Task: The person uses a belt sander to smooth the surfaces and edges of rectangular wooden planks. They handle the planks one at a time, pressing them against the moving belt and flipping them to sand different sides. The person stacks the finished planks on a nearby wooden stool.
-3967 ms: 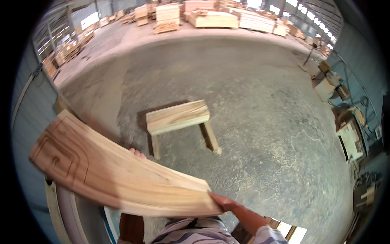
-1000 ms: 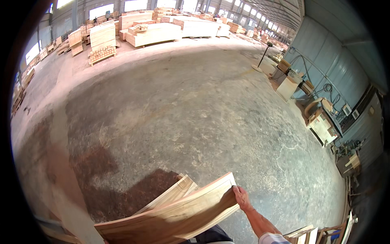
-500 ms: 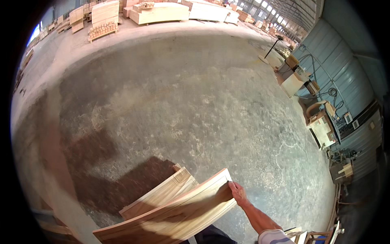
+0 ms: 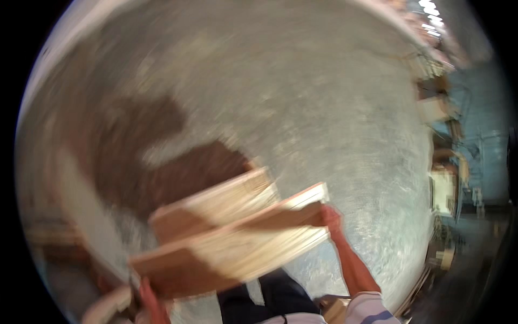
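Board point(image 4: 237, 245), in the head view, is on the near side of a plank point(image 4: 216, 202), right hand point(image 4: 332, 219) grasping the board's right end, left hand point(image 4: 152, 303), blurred, apparently gripping the other: seemingly a two-handed carry, calling for firm, even grips.

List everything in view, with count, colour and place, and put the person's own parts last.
Held panel: one, light wood, partly shaded, spanning the lower middle
Second panel: one, light wood, just beyond the held one
Floor: one, grey, across the middle
Shadow: patches, dark brown, on the floor at left
Wall: one, blue-grey, far right
Equipment: several, cream and brown, along the right, too blurred to count
Lights: several, white, top right
Trousers: one pair, dark, bottom middle
Striped sleeve: one, pale, bottom right
Hands: two, reddish from blur and light; left and right at the held panel's ends
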The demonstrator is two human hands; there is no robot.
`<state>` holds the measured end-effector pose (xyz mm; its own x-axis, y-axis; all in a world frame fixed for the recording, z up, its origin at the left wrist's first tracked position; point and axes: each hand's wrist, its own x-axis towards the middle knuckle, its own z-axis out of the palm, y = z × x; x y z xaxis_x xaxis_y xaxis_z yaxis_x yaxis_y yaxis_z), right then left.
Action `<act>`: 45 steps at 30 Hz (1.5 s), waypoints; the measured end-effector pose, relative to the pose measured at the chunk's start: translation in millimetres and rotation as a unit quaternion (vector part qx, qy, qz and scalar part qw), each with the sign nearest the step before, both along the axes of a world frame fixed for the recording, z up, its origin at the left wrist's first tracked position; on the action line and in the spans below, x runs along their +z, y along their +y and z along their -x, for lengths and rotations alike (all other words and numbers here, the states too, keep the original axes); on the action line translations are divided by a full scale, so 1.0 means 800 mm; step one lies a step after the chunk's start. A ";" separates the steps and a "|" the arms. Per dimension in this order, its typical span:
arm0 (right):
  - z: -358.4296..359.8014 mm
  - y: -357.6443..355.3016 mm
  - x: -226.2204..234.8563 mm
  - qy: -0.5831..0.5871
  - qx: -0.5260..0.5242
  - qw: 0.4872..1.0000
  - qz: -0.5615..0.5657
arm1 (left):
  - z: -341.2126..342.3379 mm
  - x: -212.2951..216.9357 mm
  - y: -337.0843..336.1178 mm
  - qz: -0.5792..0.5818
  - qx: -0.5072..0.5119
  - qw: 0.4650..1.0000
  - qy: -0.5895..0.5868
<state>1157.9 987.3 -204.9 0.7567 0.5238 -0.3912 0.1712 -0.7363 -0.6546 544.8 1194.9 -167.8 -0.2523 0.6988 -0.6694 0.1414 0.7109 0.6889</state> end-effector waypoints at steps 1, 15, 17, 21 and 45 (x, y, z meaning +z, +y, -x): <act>-0.001 -0.018 -0.010 -0.076 0.113 0.990 -0.038 | -0.014 0.014 0.000 0.020 0.015 1.000 0.005; -0.021 0.101 -0.056 0.116 -0.052 0.992 0.005 | -0.056 -0.126 0.022 0.050 0.026 0.995 0.087; -0.023 0.115 -0.089 0.104 -0.061 0.993 0.014 | -0.064 -0.155 0.040 0.067 0.020 0.993 0.099; -0.043 0.125 -0.157 0.142 -0.044 0.989 0.015 | -0.065 -0.229 0.063 0.043 0.017 0.994 0.096; -0.037 0.168 -0.280 0.190 0.072 0.978 0.053 | -0.090 -0.358 0.130 0.049 -0.113 0.976 0.180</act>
